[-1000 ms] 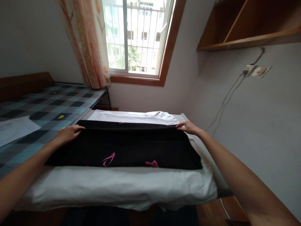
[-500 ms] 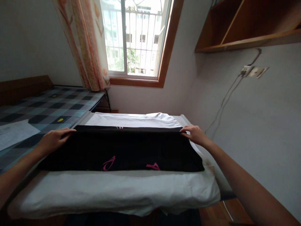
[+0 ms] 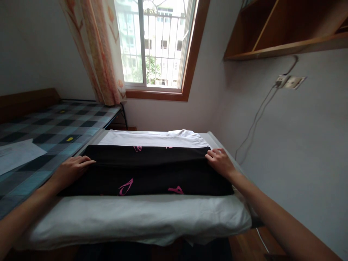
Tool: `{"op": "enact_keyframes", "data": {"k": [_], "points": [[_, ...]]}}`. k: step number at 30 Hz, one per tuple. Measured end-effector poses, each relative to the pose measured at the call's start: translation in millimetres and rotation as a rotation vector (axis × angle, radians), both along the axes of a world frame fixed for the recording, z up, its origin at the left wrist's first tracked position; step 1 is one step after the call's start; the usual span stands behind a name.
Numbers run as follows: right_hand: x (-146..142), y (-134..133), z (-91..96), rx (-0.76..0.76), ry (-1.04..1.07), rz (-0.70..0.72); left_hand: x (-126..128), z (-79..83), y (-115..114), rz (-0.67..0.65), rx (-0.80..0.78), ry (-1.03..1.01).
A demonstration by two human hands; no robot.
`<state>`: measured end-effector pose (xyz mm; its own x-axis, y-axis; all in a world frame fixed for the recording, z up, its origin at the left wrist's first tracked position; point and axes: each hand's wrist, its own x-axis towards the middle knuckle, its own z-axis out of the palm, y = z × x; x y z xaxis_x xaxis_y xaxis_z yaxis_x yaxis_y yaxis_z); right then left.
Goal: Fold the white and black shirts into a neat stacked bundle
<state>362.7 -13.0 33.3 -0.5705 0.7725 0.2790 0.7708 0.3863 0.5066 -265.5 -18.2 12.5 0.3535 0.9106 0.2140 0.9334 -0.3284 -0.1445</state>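
A black cloth with pink ribbon-like marks lies spread across the table. Its far part is flat, and a low crease runs across it between my hands. At the left side, my left hand has its fingers closed on the cloth, the index finger lying along it. My right hand grips the cloth's right side with bent fingers; the fingertips are partly hidden. Beneath the black cloth is a white cloth, showing along the near edge, where it hangs over, and again beyond the black cloth.
To the left stands a bed with a checked mattress, bearing a paper sheet. A barred window and a curtain are ahead. On the right wall hang a wooden shelf and a socket with a dangling cable.
Both hands have come down and nearer to me with the cloth's raised fold. More of the cloth's far part and its pink marks now show.
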Motion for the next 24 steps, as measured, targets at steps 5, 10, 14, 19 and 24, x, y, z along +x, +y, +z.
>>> {"op": "enact_keyframes", "data": {"k": [5, 10, 14, 19, 24], "points": [[-4, 0, -4.4, -0.067, -0.017, -0.063, -10, -3.9, -6, 0.036, 0.085, 0.02], [-13, 0, 6.2, -0.087, 0.045, -0.078, -15, -2.4, -13, 0.119, 0.193, 0.034], [-19, 2, 5.3, -0.126, 0.031, -0.057, -14, -2.8, -14, 0.133, 0.205, 0.095], [-20, 5, -1.6, -0.183, 0.173, 0.009, -10, -5.0, -8, 0.133, 0.185, 0.155], [-35, 11, -4.3, -0.266, 0.337, 0.176, 12, -4.3, 5, -0.024, 0.073, -0.005]]}}
